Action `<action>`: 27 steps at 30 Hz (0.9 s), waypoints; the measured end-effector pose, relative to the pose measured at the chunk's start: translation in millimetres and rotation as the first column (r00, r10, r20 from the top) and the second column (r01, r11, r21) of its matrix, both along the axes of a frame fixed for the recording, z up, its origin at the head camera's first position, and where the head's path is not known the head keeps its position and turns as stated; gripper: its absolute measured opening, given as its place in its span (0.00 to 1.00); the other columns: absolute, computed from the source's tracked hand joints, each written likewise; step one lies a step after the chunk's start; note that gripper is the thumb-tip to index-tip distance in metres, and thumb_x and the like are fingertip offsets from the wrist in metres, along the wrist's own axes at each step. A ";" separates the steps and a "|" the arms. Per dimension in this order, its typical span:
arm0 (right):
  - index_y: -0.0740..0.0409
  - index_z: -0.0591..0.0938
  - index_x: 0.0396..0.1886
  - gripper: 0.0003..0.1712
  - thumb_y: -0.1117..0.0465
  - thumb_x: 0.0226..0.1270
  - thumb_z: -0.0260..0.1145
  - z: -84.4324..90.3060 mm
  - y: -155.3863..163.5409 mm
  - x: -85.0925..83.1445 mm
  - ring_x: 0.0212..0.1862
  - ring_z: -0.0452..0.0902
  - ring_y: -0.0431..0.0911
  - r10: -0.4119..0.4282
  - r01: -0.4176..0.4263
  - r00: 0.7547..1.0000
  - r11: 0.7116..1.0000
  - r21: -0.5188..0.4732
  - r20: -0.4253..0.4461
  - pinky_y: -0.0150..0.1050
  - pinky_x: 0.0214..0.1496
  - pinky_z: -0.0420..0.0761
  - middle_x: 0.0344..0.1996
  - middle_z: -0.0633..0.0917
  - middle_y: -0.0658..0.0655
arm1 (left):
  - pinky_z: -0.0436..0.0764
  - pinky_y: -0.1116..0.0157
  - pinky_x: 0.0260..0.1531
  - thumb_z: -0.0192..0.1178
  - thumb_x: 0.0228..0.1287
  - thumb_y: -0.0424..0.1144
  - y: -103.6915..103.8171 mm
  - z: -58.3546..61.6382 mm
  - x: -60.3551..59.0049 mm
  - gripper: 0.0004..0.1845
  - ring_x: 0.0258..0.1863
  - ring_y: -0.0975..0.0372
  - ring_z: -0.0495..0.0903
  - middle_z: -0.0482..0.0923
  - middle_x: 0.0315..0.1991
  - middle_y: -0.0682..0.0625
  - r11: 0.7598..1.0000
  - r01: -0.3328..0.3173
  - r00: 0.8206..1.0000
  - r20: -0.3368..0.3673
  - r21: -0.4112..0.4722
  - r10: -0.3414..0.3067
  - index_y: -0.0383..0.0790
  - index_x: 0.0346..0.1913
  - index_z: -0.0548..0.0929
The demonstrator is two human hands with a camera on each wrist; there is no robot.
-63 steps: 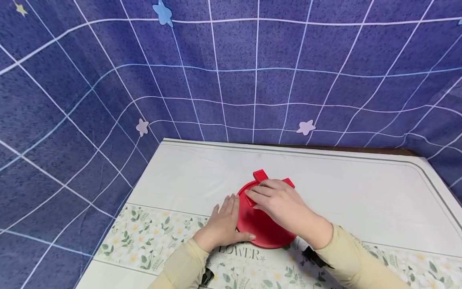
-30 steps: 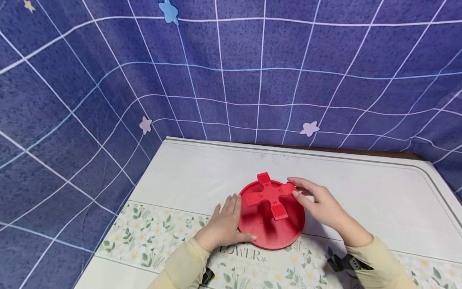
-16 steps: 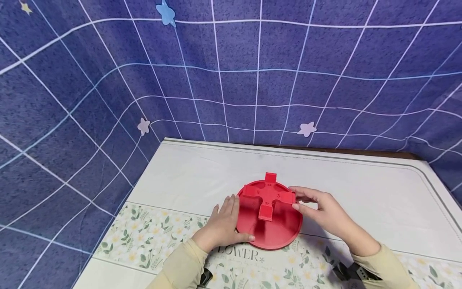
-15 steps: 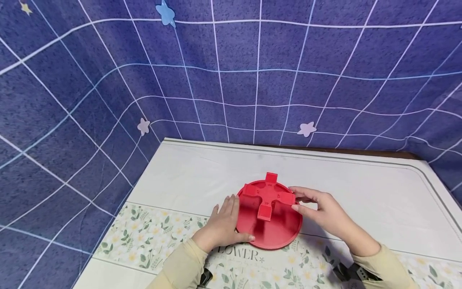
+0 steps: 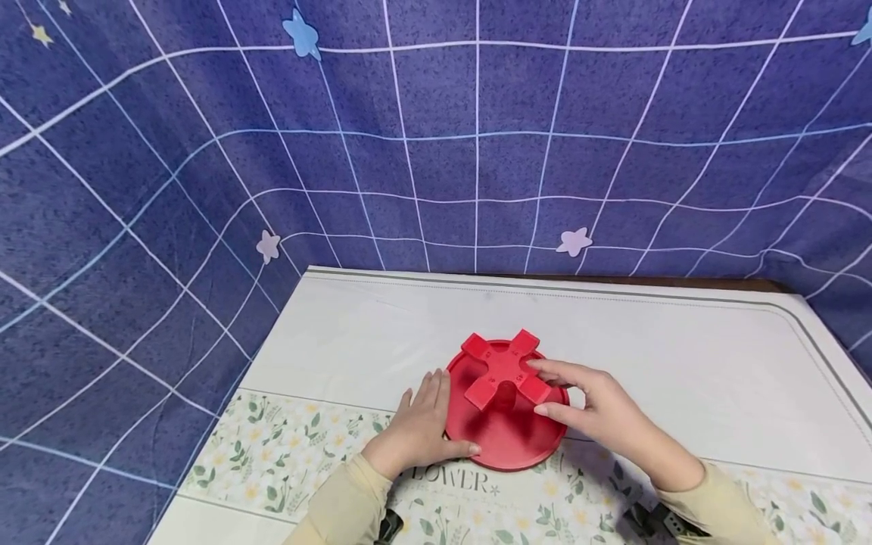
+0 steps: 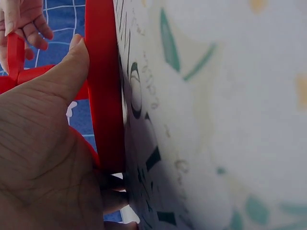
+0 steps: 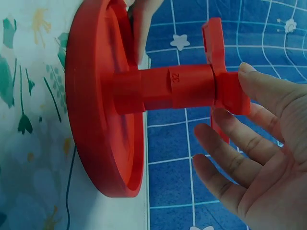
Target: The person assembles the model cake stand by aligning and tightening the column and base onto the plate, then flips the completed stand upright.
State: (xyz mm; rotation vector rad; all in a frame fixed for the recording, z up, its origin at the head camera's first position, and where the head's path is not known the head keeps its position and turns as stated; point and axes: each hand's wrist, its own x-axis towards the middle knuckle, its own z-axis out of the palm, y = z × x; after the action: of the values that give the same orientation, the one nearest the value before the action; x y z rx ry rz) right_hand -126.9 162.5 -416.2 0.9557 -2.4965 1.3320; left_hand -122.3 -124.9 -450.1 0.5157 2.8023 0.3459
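A round red base [image 5: 500, 443] with a raised rim lies on the table. From its middle rises a red post [image 7: 192, 86] marked 32, and a red four-armed cross piece [image 5: 506, 365] tops it. My left hand [image 5: 412, 428] rests against the base's left rim, fingers stretched along the side and thumb laid over the front edge. With thumb and index finger, my right hand [image 5: 602, 405] pinches the cross piece's front right arm. Its other fingers spread loosely below that arm in the right wrist view.
Under the base runs a white cloth [image 5: 381, 310] with a flower-printed band [image 5: 286, 446] and lettering. Behind and at the left hangs a blue curtain [image 5: 436, 166] with a grid and stars. Black straps [image 5: 657, 522] sit at the wrists.
The right hand has moved from over the cross piece to its right side. Lately the cross piece has turned clockwise, its held arm swinging toward the front. The left hand and base stay put.
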 end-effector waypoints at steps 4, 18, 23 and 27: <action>0.54 0.81 0.60 0.32 0.56 0.54 0.77 -0.7 -5.1 3.5 0.50 0.82 0.42 -0.017 0.017 1.000 0.999 0.037 -0.017 0.42 0.51 0.81 0.53 0.84 0.49 | 0.50 0.41 0.69 0.59 0.52 0.74 -0.2 0.7 1.1 0.64 0.76 0.45 0.43 0.43 0.77 0.37 1.000 0.000 1.000 0.002 0.012 0.000 0.29 0.76 0.45; 0.54 0.77 0.64 0.37 0.51 0.54 0.77 -0.8 -26.5 10.7 0.45 0.84 0.40 -0.021 0.035 0.993 0.992 0.118 -0.115 0.43 0.47 0.83 0.55 0.83 0.49 | 0.50 0.41 0.69 0.60 0.53 0.72 1.1 1.9 1.3 0.64 0.76 0.45 0.42 0.44 0.77 0.37 1.000 -0.010 1.000 0.013 0.027 0.010 0.30 0.76 0.45; 0.55 0.77 0.64 0.38 0.49 0.54 0.77 -1.7 -32.9 11.5 0.43 0.84 0.41 -0.039 0.070 0.982 0.984 0.162 -0.185 0.43 0.46 0.83 0.53 0.83 0.50 | 0.50 0.41 0.69 0.60 0.53 0.73 0.4 1.2 0.8 0.64 0.76 0.45 0.43 0.44 0.77 0.36 1.000 -0.005 1.000 -0.002 0.025 0.006 0.30 0.76 0.45; 0.54 0.76 0.65 0.39 0.47 0.54 0.76 -0.2 -34.2 12.6 0.42 0.84 0.40 -0.044 0.079 0.980 0.982 0.171 -0.196 0.43 0.45 0.83 0.52 0.84 0.50 | 0.51 0.41 0.69 0.60 0.53 0.72 0.0 2.0 0.6 0.63 0.76 0.45 0.43 0.45 0.77 0.36 1.000 -0.002 1.000 -0.008 0.022 0.002 0.30 0.76 0.45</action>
State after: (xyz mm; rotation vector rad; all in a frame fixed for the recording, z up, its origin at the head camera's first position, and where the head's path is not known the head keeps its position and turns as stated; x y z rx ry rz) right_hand -114.3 128.3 -416.5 0.9807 -2.5053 0.9613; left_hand -121.7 -124.9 -448.0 0.5204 2.8099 0.3764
